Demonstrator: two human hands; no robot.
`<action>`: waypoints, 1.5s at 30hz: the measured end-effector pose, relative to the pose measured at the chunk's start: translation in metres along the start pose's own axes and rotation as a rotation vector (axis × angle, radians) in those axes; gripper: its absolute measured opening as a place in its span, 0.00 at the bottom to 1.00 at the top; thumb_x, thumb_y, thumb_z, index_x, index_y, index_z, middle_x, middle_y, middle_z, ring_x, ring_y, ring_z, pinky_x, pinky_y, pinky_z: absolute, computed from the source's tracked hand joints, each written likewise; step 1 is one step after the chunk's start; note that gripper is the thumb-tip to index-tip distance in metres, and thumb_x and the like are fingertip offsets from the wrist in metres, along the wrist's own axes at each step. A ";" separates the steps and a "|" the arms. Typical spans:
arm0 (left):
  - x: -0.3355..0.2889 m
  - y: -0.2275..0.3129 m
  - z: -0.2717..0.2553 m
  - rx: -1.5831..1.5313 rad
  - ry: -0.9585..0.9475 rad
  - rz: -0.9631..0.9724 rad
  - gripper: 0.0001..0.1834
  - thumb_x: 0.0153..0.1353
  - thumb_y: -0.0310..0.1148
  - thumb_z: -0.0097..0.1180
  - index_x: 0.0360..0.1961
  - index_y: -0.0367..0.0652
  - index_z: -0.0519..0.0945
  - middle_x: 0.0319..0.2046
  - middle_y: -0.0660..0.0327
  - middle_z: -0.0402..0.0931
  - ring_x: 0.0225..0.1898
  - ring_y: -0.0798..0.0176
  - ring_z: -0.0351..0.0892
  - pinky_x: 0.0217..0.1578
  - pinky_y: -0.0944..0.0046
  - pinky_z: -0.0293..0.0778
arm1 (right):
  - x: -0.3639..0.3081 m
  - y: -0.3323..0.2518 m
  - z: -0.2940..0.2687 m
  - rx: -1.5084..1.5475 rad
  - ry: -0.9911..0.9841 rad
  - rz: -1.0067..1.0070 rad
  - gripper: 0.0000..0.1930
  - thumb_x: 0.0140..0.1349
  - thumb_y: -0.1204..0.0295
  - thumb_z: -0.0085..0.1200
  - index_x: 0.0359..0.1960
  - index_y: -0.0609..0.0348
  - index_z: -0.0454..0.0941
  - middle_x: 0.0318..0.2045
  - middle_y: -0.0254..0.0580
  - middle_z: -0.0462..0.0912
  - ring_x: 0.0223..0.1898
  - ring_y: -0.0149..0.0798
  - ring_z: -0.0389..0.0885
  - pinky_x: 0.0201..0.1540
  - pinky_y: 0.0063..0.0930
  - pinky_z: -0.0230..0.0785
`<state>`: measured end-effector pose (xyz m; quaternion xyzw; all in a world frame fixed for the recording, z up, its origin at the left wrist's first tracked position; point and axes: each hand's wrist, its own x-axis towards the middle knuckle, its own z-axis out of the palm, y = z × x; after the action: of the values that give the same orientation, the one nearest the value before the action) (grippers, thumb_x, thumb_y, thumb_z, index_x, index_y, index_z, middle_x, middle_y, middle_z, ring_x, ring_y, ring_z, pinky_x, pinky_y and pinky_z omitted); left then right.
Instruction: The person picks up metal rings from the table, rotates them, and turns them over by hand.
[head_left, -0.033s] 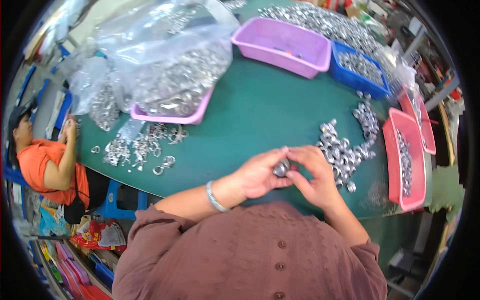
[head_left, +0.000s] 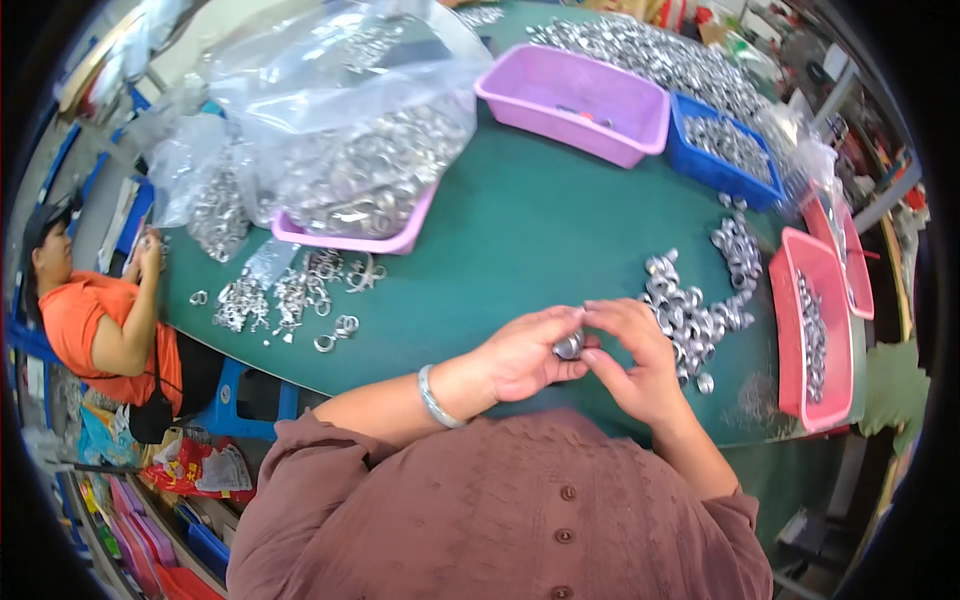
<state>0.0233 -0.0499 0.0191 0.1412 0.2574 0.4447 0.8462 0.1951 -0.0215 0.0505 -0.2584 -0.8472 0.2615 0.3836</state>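
Note:
A small, shiny silver-grey metal ring (head_left: 569,346) is held between my two hands, just above the near edge of the green table (head_left: 530,230). My left hand (head_left: 522,360), with a pale bangle at its wrist, is turned palm up and has its thumb and fingers closed around the ring. From the other side, the thumb and fingertips of my right hand (head_left: 638,362) pinch toward the same ring. Fingers cover part of it. Beside my right hand lies a loose heap of similar metal rings (head_left: 690,318).
At right stands a pink tray (head_left: 790,330) partly filled with rings. Farther back are a purple tray (head_left: 570,110), a blue tray (head_left: 725,150) and a spread of metal parts (head_left: 650,55). Bagged rings (head_left: 360,170) and small silver pieces (head_left: 245,300) lie left, near a person in orange (head_left: 95,320).
The whole view has shifted slightly, with the table things a little lower and to the right. Both hands keep nearly the same hold on the ring.

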 end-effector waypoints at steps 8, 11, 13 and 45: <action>-0.052 0.115 0.087 1.248 0.047 1.196 0.14 0.58 0.24 0.48 0.47 0.37 0.70 0.34 0.63 0.71 0.26 0.76 0.69 0.26 0.75 0.67 | -0.013 0.017 -0.029 0.036 0.139 0.165 0.14 0.48 0.80 0.56 0.39 0.63 0.74 0.38 0.47 0.78 0.40 0.43 0.76 0.43 0.29 0.68; -0.068 0.184 0.098 1.628 0.309 1.835 0.13 0.59 0.29 0.51 0.46 0.38 0.74 0.35 0.65 0.74 0.26 0.78 0.66 0.26 0.78 0.64 | -0.006 0.027 -0.044 -0.078 0.165 0.236 0.11 0.50 0.78 0.54 0.38 0.63 0.75 0.36 0.46 0.78 0.40 0.44 0.77 0.43 0.30 0.68; -0.085 0.221 0.095 1.992 0.732 1.826 0.14 0.60 0.32 0.51 0.48 0.45 0.75 0.35 0.67 0.74 0.27 0.77 0.67 0.29 0.77 0.65 | 0.001 0.039 -0.056 -0.130 0.135 0.311 0.11 0.52 0.77 0.53 0.38 0.63 0.75 0.36 0.48 0.78 0.40 0.46 0.76 0.42 0.31 0.68; 0.091 0.004 0.023 1.743 0.084 0.458 0.13 0.42 0.26 0.65 0.24 0.39 0.71 0.32 0.60 0.71 0.31 0.63 0.70 0.34 0.67 0.69 | 0.033 0.100 -0.058 -0.572 -0.292 0.279 0.06 0.48 0.73 0.56 0.28 0.60 0.79 0.41 0.41 0.75 0.46 0.47 0.68 0.48 0.36 0.63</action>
<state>0.0763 0.0275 0.0119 0.7641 0.4995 0.2543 0.3194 0.2457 0.0871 0.0369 -0.4286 -0.8886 0.0978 0.1309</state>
